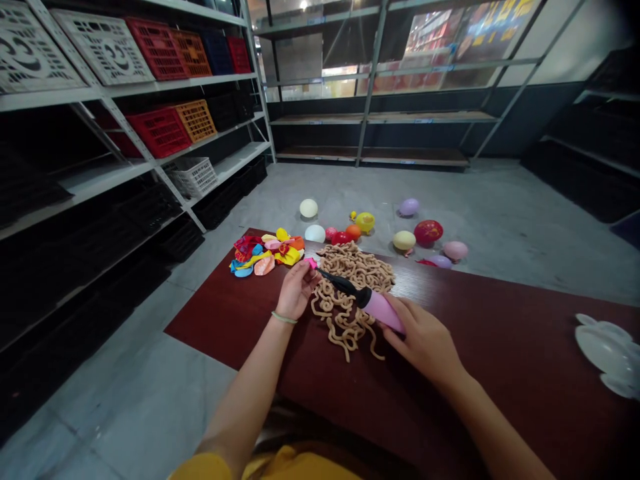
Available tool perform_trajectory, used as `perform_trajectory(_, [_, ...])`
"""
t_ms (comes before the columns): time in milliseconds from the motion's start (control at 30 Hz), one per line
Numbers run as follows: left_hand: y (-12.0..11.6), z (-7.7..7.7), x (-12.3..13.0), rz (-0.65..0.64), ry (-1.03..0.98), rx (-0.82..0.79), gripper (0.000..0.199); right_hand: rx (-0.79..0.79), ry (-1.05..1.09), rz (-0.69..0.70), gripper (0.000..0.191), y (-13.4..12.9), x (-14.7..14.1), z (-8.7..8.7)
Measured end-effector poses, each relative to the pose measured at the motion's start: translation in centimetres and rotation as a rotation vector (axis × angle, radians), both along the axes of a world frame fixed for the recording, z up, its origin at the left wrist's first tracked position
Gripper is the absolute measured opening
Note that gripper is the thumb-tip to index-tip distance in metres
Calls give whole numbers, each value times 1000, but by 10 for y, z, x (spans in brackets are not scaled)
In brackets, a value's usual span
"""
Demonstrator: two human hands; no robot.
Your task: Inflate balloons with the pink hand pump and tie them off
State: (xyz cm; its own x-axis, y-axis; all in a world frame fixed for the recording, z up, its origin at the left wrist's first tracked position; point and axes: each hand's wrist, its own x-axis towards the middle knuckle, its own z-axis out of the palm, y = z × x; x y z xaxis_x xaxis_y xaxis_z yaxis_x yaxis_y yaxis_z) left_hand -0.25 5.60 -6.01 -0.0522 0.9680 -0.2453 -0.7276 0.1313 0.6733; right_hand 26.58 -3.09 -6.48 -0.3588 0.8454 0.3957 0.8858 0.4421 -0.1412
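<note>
My right hand (423, 337) is wrapped round the pink body of a balloon pump (383, 310), whose black nozzle points left. At the nozzle's tip, my left hand (296, 290) pinches a small bright pink balloon (311, 263). Whether the balloon's neck sits over the nozzle I cannot tell. Beneath the pump lies a heap of tan, worm-like strands (357, 267), some trailing toward me. Left of the heap is a pile of flat, uninflated balloons (267, 252) in several colours.
The dark red table (225, 313) bears white dishes (607, 350) at its right end. Inflated balloons (429, 233) lie on the grey floor beyond. Shelving with crates (160, 130) stands at left, and a metal rack (370, 120) stands at the back.
</note>
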Motion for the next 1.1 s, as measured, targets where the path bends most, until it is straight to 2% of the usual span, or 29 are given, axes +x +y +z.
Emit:
perform_trajectory(200, [1, -3, -2, -24, -85, 34, 19, -15, 12, 1, 58, 0, -3, -1])
perform_trajectory(467, [-1, 0, -1, -25, -86, -22, 13, 19, -23, -9, 55, -1, -9, 0])
perform_trajectory(600, [-5, 4, 4, -6, -12, 23, 19, 29, -33, 1, 54, -2, -10, 1])
perform_trajectory(733, [-6, 6, 10, 70, 117, 73, 27, 12, -40, -11, 55, -3, -12, 0])
perform_trajectory(900, [-6, 1, 16, 161, 240, 121, 32, -21, -30, -29, 56, -6, -17, 2])
perform_trajectory(1100, [-7, -3, 22, 184, 306, 119, 30, -33, -13, -23, 57, -6, -23, 2])
